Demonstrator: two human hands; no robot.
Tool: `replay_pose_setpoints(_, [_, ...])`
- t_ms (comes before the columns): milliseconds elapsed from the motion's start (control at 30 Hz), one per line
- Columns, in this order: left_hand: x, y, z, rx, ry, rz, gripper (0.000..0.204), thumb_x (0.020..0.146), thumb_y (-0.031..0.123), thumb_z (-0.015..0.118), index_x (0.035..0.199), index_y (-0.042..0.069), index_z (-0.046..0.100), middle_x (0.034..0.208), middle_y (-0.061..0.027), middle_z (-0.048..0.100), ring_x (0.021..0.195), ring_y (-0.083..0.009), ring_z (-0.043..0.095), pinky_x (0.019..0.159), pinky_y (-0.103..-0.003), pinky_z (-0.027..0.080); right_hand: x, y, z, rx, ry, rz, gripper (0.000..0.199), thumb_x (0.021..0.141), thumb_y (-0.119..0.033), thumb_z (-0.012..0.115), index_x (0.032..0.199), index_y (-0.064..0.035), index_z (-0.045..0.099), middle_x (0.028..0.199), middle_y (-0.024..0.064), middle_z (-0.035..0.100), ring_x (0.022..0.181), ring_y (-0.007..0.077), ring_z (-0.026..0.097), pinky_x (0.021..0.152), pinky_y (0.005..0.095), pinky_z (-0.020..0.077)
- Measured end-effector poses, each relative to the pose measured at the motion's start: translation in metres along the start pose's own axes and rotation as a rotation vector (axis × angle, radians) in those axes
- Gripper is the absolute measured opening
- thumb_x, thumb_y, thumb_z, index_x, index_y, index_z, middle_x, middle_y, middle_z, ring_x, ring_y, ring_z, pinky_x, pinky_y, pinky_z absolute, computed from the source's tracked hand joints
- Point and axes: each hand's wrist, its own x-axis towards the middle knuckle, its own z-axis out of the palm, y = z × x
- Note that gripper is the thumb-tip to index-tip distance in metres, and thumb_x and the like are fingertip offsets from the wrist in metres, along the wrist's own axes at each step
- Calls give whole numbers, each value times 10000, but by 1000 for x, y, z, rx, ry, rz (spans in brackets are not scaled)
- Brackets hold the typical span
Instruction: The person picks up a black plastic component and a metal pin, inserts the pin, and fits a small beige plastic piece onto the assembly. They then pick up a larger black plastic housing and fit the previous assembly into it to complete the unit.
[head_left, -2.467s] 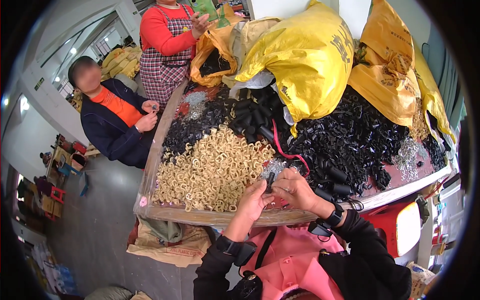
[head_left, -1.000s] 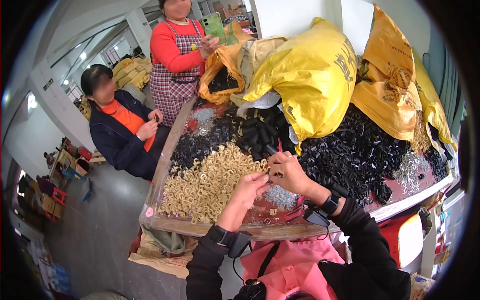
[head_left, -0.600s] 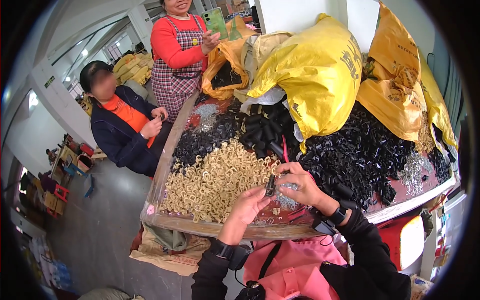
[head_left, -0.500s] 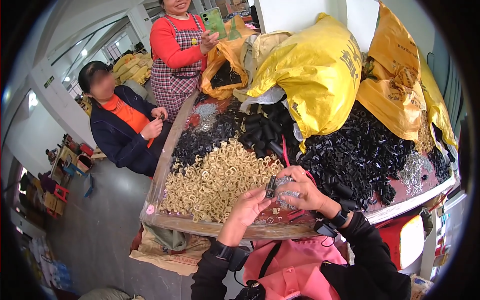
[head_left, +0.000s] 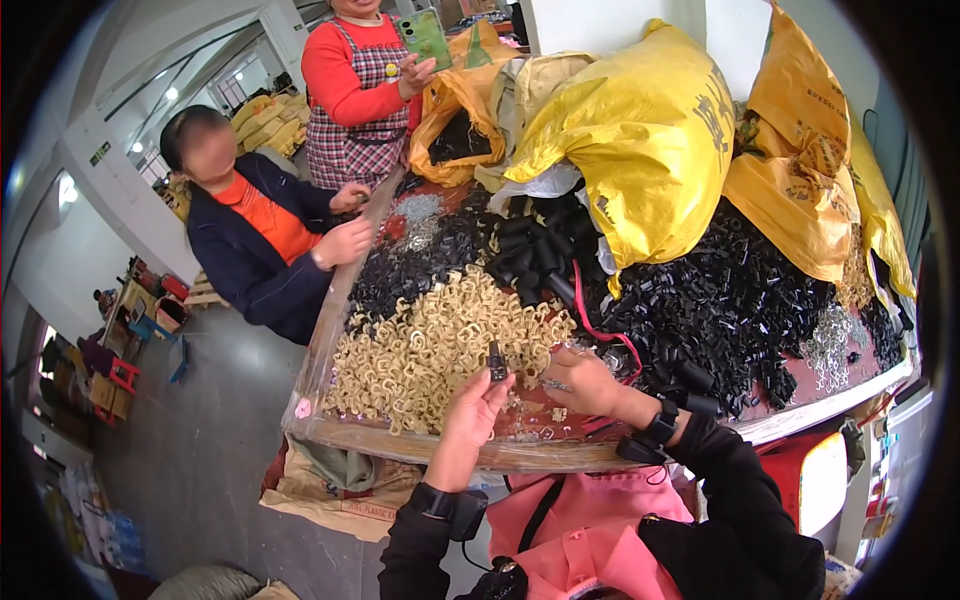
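Between the thumb and fingers of my left hand (head_left: 474, 408) is a small black plastic part (head_left: 497, 361), held upright above the near edge of a heap of beige curved plastic pieces (head_left: 425, 350). Lower and to the right, my right hand (head_left: 592, 384) reaches down to the tabletop with its fingers drawn together. Small silver metal pieces lie partly hidden by that hand. Whatever its fingertips hold, if anything, cannot be made out. A pink-red strap (head_left: 606, 332) curves just beyond the right hand.
Black parts (head_left: 715, 300) cover the table's right side, and black cylinders (head_left: 535, 255) lie mid-table. Large yellow sacks (head_left: 640, 130) stand at the back. Silver pieces (head_left: 832, 345) lie far right. Across the left edge, one person (head_left: 270, 240) works; another (head_left: 350, 100) holds a phone (head_left: 425, 40).
My hands have moved apart: the left went left with the black part, the right dropped toward the tabletop. The seated-side co-worker's hands moved onto the table edge.
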Motion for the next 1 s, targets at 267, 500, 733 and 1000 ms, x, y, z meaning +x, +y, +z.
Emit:
replay_pose_setpoints(267, [2,-7,-2,-34,20,-22,203,844,84,499,985,-60,527,929,-167,594,872,-251,599,706,-246,535,17,3,38,-144,36,2,193,650,-243,602,759,-92,553,785,84,529,696,247,554,672,372,427])
replay_pose_setpoints(500, [2,-22,9,-12,-19,-64,132,835,63,512,921,-24,562,900,-135,603,863,-257,602,688,-255,533,-44,65,-42,-534,154,277,105,650,-204,571,696,-114,543,714,65,528,667,247,547,606,371,417])
replay_pose_setpoints(733, [16,-47,29,40,-7,-78,100,825,57,527,894,1,574,891,-116,606,847,-255,608,664,-252,532,-84,107,-44,-636,180,362,45,654,-144,542,671,-105,524,702,65,521,644,244,534,577,376,407])
replay_pose_setpoints(1000, [7,-32,19,55,16,-34,101,828,66,527,902,14,573,871,-96,608,829,-251,612,658,-253,530,-44,5,-8,-46,101,-65,118,665,-175,576,749,-100,541,720,92,514,578,263,547,487,356,444])
